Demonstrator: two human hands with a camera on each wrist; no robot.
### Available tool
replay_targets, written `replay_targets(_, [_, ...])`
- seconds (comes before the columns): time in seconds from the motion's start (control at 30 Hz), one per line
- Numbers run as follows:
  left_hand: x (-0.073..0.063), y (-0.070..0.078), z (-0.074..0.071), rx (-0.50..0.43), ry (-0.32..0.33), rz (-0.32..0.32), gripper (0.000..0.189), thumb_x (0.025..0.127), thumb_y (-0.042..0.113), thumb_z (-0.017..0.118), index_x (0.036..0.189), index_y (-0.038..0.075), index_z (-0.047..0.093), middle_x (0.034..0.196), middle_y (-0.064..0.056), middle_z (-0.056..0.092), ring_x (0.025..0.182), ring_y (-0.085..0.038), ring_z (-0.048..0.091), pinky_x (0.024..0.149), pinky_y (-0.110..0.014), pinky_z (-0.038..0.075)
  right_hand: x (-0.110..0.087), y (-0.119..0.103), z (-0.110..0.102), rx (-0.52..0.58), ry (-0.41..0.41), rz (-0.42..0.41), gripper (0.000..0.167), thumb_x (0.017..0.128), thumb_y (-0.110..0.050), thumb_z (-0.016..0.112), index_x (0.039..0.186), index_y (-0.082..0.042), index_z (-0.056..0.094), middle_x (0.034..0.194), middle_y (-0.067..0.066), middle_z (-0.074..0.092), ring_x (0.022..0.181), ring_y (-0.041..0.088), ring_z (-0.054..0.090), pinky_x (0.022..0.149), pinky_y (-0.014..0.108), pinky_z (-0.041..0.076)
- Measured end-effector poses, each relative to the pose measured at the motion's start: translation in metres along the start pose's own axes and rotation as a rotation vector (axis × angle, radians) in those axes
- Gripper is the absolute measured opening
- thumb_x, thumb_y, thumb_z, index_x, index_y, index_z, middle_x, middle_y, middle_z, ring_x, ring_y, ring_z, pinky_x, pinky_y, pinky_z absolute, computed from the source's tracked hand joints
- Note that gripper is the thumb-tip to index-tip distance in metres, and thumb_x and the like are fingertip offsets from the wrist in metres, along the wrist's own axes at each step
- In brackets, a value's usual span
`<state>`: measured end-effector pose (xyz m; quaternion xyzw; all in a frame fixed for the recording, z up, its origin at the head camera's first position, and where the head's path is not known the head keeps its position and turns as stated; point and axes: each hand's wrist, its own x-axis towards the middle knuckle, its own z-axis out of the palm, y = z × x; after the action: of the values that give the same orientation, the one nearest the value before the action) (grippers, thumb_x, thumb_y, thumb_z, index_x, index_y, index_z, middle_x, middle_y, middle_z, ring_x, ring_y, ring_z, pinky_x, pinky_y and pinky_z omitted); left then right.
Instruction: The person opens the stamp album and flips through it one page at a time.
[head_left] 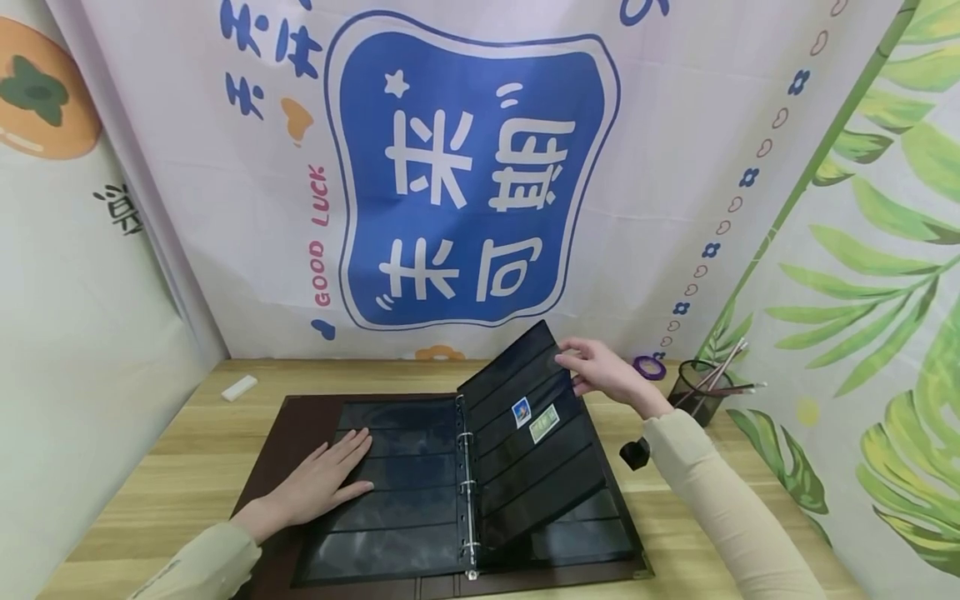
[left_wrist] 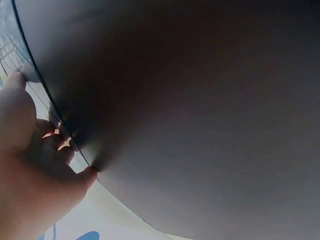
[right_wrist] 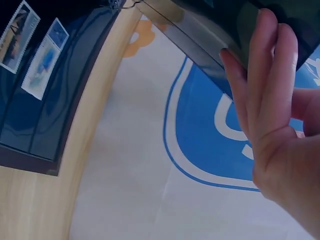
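Note:
A brown stamp album (head_left: pixel 281 425) lies spread on the table, with black pocket pages on a metal ring spine (head_left: pixel 468 487). My left hand (head_left: pixel 318 479) rests with its fingers extended on the left page (head_left: pixel 405 475). With my right hand (head_left: pixel 603 371), I pinch the outer edge of a raised page (head_left: pixel 517 492), which slants up from the rings. On that page sit a small blue stamp (head_left: pixel 522 412) and a green stamp (head_left: pixel 544 424). In the right wrist view two stamps, one bluish-white (right_wrist: pixel 44 62), show on a lower page.
At the back right stands a black mesh pen holder (head_left: pixel 693 396) with pencils, beside a purple tape roll (head_left: pixel 649 367). A white eraser-like block (head_left: pixel 240 387) lies at the back left. A small black object (head_left: pixel 635 453) is by my right sleeve. Printed cloth hangs behind the table.

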<state>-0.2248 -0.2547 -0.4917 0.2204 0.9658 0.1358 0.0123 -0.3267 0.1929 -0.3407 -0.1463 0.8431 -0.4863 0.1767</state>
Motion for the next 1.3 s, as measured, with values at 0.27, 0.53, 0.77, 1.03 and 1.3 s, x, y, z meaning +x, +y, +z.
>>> replay_targets(0.27, [0.001, -0.001, 0.0, 0.001, -0.006, 0.0, 0.079, 0.097, 0.057, 0.051, 0.152, 0.003, 0.038, 0.16, -0.019, 0.033, 0.147, -0.041, 0.033, 0.112, -0.069, 0.029, 0.001, -0.008, -0.003, 0.038, 0.001, 0.025, 0.049, 0.106, -0.021, 0.045, 0.148, 0.003, 0.034, 0.107, 0.008, 0.049, 0.06, 0.007, 0.043, 0.059, 0.021, 0.05])
replay_targets(0.53, [0.0, 0.001, -0.001, -0.004, 0.005, 0.008, 0.078, 0.097, 0.057, 0.051, 0.151, 0.002, 0.039, 0.16, -0.02, 0.034, 0.146, -0.042, 0.034, 0.111, -0.068, 0.029, 0.01, -0.027, 0.007, 0.113, -0.024, 0.013, 0.049, 0.107, -0.022, 0.044, 0.149, -0.001, 0.032, 0.083, -0.004, 0.041, 0.057, 0.006, 0.034, 0.058, 0.021, 0.045])
replay_targets(0.77, [0.0, -0.001, 0.0, 0.001, 0.005, 0.006, 0.078, 0.097, 0.056, 0.052, 0.151, 0.002, 0.039, 0.16, -0.02, 0.034, 0.146, -0.042, 0.034, 0.112, -0.068, 0.029, 0.019, -0.035, 0.024, 0.209, -0.072, -0.069, 0.038, 0.108, -0.028, 0.042, 0.13, 0.002, 0.046, 0.074, -0.007, 0.053, 0.06, 0.003, 0.053, 0.06, 0.021, 0.052])
replay_targets(1.03, [0.004, -0.001, -0.006, -0.035, -0.038, 0.011, 0.079, 0.097, 0.056, 0.053, 0.152, 0.001, 0.037, 0.161, -0.021, 0.031, 0.147, -0.043, 0.032, 0.112, -0.069, 0.027, 0.019, -0.026, 0.04, 0.251, -0.03, -0.139, 0.035, 0.109, -0.033, 0.037, 0.115, -0.003, 0.053, 0.074, -0.005, 0.046, 0.061, 0.004, 0.041, 0.055, 0.018, 0.04])
replay_targets(1.3, [0.007, 0.005, -0.016, -0.036, -0.067, 0.029, 0.08, 0.095, 0.053, 0.057, 0.149, -0.003, 0.04, 0.158, -0.026, 0.034, 0.144, -0.047, 0.035, 0.111, -0.068, 0.031, 0.004, -0.002, 0.053, 0.143, -0.051, -0.296, 0.049, 0.104, -0.015, 0.047, 0.151, -0.001, 0.037, 0.149, 0.017, 0.048, 0.122, 0.013, 0.057, 0.092, 0.018, 0.05])
